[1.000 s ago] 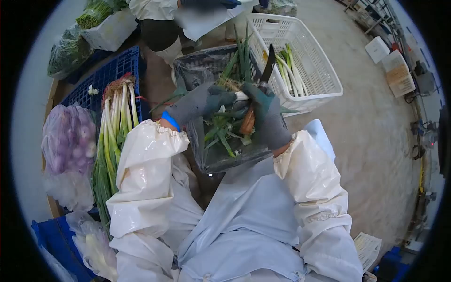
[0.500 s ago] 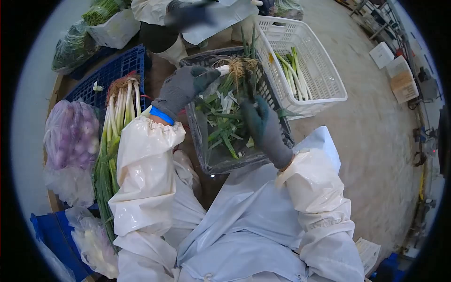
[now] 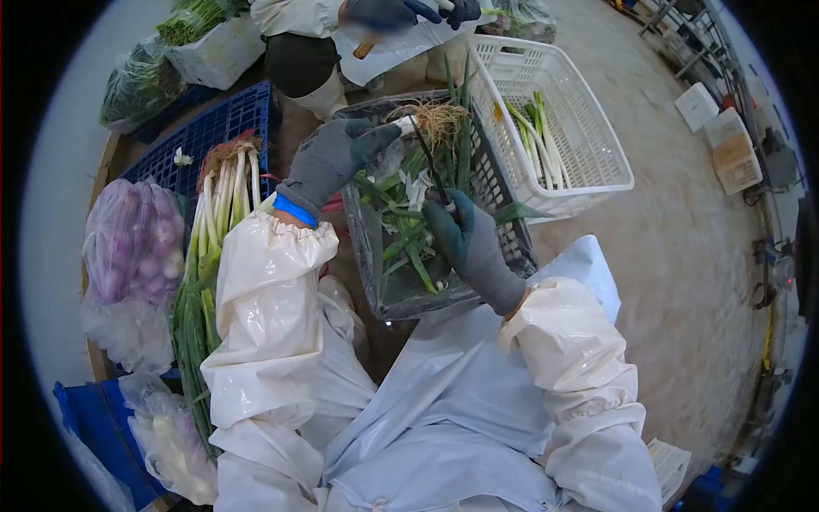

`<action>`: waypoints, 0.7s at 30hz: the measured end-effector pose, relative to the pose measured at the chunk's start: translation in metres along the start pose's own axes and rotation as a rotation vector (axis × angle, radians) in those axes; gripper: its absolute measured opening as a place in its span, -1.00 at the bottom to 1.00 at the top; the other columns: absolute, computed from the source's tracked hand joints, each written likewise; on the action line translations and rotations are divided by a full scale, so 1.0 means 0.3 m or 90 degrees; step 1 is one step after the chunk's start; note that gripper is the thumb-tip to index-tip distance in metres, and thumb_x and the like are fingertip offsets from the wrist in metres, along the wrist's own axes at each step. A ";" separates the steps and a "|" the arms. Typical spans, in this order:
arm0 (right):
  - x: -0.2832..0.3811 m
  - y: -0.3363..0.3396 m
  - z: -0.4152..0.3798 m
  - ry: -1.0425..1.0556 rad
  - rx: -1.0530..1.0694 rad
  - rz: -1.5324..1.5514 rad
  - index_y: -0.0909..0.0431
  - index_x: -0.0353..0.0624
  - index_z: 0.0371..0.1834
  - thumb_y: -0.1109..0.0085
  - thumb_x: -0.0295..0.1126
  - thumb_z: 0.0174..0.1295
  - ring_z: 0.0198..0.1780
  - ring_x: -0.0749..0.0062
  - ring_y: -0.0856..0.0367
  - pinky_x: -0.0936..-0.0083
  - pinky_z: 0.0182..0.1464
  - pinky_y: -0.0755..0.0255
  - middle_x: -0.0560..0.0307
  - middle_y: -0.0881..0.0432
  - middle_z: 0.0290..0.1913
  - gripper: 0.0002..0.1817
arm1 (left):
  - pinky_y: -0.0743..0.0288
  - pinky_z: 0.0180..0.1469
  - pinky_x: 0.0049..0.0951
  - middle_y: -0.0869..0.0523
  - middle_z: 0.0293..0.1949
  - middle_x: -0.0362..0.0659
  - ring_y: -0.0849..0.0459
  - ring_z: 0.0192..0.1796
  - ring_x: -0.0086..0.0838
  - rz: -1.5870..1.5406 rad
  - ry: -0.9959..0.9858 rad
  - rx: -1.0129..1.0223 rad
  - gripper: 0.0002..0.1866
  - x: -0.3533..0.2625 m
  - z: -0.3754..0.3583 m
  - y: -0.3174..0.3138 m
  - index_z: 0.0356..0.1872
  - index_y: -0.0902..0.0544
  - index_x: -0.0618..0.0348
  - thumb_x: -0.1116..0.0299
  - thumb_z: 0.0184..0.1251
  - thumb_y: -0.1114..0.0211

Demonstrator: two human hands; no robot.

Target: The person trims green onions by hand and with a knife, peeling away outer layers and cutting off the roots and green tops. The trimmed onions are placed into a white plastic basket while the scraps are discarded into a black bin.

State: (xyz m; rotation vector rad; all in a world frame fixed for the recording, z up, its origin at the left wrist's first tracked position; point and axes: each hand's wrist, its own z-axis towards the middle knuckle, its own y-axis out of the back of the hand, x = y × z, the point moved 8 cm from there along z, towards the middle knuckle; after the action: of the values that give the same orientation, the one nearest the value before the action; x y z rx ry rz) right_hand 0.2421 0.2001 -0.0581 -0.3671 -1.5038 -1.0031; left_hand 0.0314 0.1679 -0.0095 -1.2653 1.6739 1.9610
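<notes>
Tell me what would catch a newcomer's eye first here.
Probably the shaggy roots of the white stalk in the left hand, above the dark lined crate near the centre, with the knife in the right hand beside them. Next come the bag of purple produce at far left and the white basket at upper right.

The right hand hides — partly — the knife.

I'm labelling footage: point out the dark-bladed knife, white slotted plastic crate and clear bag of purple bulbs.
Dark-bladed knife (image 3: 429, 159), head view: mid-blade.
White slotted plastic crate (image 3: 582, 194), head view: near wall.
Clear bag of purple bulbs (image 3: 132, 243), head view: bag's bulging middle.
</notes>
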 end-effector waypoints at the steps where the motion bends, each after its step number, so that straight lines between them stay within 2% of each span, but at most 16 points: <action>1: 0.002 0.002 0.000 0.001 -0.002 -0.004 -0.53 -0.23 -0.01 -0.14 -0.21 0.30 -0.40 0.07 -0.62 0.26 -0.30 -0.42 -0.11 -0.61 -0.46 -0.66 | -0.36 -0.55 -0.47 -0.59 -0.59 -0.23 -0.49 -0.63 -0.55 -0.002 -0.002 0.003 -0.35 -0.003 -0.001 0.000 -0.44 -0.70 0.16 -0.35 0.18 -0.18; 3: 0.015 0.006 -0.002 0.004 -0.005 -0.012 -0.53 -0.23 -0.01 -0.14 -0.21 0.29 -0.39 0.05 -0.63 0.25 -0.30 -0.42 -0.11 -0.61 -0.47 -0.66 | -0.40 -0.48 -0.46 -0.60 -0.58 -0.22 -0.52 -0.58 -0.53 0.007 0.002 0.004 -0.35 -0.001 0.000 -0.001 -0.41 -0.71 0.17 -0.34 0.18 -0.18; 6: 0.016 0.007 -0.003 0.025 -0.020 -0.040 -0.52 -0.33 -0.07 -0.19 -0.28 0.30 -0.51 0.58 -0.48 0.50 -0.45 -0.37 0.13 -0.57 -0.55 -0.68 | -0.45 -0.34 -0.41 -0.64 -0.54 -0.18 -0.59 -0.48 -0.49 0.032 0.001 0.001 -0.36 -0.011 -0.009 0.006 -0.35 -0.73 0.19 -0.30 0.21 -0.20; 10: -0.012 -0.009 -0.002 -0.006 -0.011 -0.029 -0.53 -0.34 -0.10 -0.19 -0.27 0.29 -0.51 0.55 -0.49 0.49 -0.44 -0.37 0.10 -0.57 -0.53 -0.69 | -0.48 -0.19 -0.33 -0.72 -0.46 -0.13 -0.68 -0.36 -0.39 0.058 -0.034 -0.012 -0.43 -0.038 -0.030 -0.008 -0.27 -0.74 0.18 -0.22 0.25 -0.21; 12: -0.032 -0.013 0.005 -0.046 0.011 -0.033 -0.54 -0.33 -0.13 -0.19 -0.26 0.29 -0.50 0.55 -0.50 0.50 -0.44 -0.37 0.13 -0.58 -0.51 -0.70 | -0.48 -0.20 -0.31 -0.72 -0.43 -0.10 -0.69 -0.35 -0.34 0.085 -0.065 -0.015 -0.48 -0.052 -0.038 -0.018 -0.26 -0.75 0.13 -0.18 0.27 -0.21; 14: -0.118 -0.029 0.026 -0.087 0.006 0.069 -0.55 -0.29 -0.15 -0.20 -0.24 0.29 -0.47 0.55 -0.50 0.52 -0.44 -0.37 0.17 -0.58 -0.48 -0.70 | -0.48 -0.22 -0.29 -0.72 -0.42 -0.08 -0.70 -0.34 -0.28 0.119 -0.100 0.003 -0.52 -0.071 -0.051 -0.042 -0.24 -0.74 0.10 -0.15 0.29 -0.20; 16: -0.163 -0.017 0.056 -0.140 -0.005 0.086 -0.56 -0.28 -0.16 -0.20 -0.20 0.28 -0.42 0.44 -0.55 0.45 -0.37 -0.39 0.08 -0.62 -0.42 -0.68 | -0.48 -0.23 -0.27 -0.71 -0.41 -0.06 -0.70 -0.34 -0.22 0.160 -0.138 0.040 -0.55 -0.119 -0.079 -0.089 -0.23 -0.74 0.07 -0.12 0.30 -0.20; 18: -0.192 0.027 0.078 -0.205 -0.025 0.022 -0.58 -0.30 -0.16 -0.16 -0.15 0.27 -0.33 0.21 -0.64 0.29 -0.24 -0.45 -0.11 -0.67 -0.33 -0.63 | -0.48 -0.25 -0.26 -0.71 -0.41 -0.04 -0.70 -0.33 -0.18 0.134 -0.174 0.062 -0.56 -0.164 -0.106 -0.130 -0.23 -0.73 0.07 -0.11 0.30 -0.21; 21: -0.133 0.070 0.080 -0.169 -0.048 0.098 -0.60 -0.30 -0.15 -0.23 -0.19 0.24 -0.32 0.36 -0.62 0.36 -0.23 -0.46 0.03 -0.68 -0.33 -0.65 | -0.48 -0.27 -0.22 -0.70 -0.40 -0.02 -0.70 -0.33 -0.14 0.121 -0.216 0.023 -0.55 -0.160 -0.104 -0.141 -0.24 -0.73 0.05 -0.14 0.26 -0.23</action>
State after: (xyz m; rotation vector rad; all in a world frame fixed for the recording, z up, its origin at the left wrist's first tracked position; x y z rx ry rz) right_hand 0.2507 0.2428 -0.0847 -0.6815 -1.6490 -0.9153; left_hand 0.1021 0.1678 -0.0002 -0.7291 1.6942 2.0983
